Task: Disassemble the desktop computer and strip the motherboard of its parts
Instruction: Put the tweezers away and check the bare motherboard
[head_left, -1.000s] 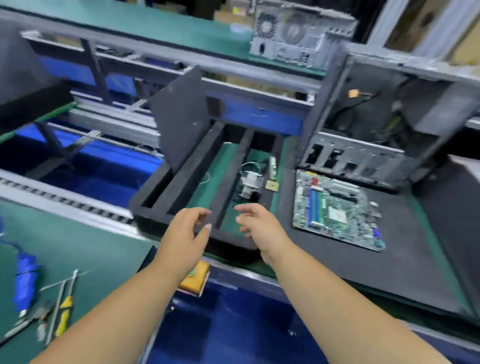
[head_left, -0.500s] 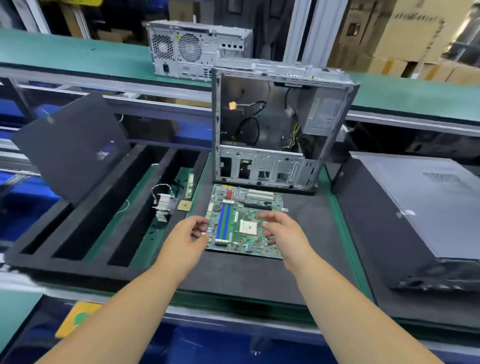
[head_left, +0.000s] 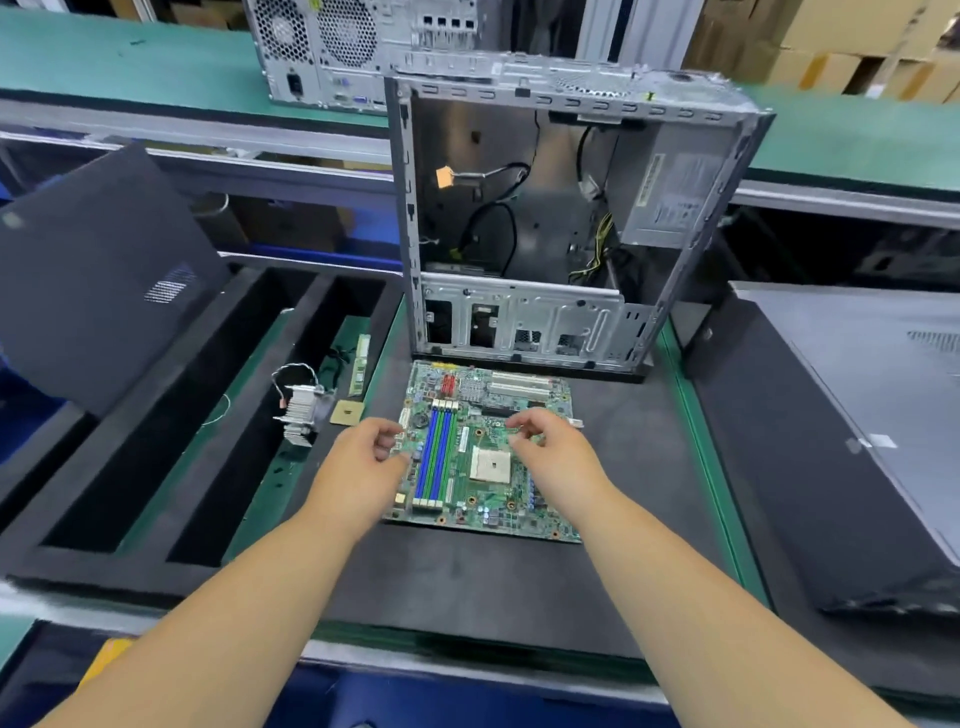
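Observation:
A green motherboard (head_left: 470, 488) lies flat on the black mat (head_left: 467, 587), with blue and green memory slots and an empty white CPU socket. My left hand (head_left: 358, 467) hovers over its left edge, fingers loosely curled and holding nothing. My right hand (head_left: 553, 452) hovers over the board's right half, also loosely curled and empty. Behind the board stands the opened metal computer case (head_left: 561, 218) with loose cables and a power supply inside.
A black foam tray (head_left: 130, 457) at left holds a heatsink with fan (head_left: 304, 413), a CPU chip (head_left: 347, 414) and a memory stick (head_left: 361, 364). A dark side panel (head_left: 98, 270) leans at far left. Another panel (head_left: 852, 426) lies at right. A second case (head_left: 332, 47) stands behind.
My view swung right from the foam tray to the motherboard. Both hands moved from the tray's front edge to above the board and closer to it.

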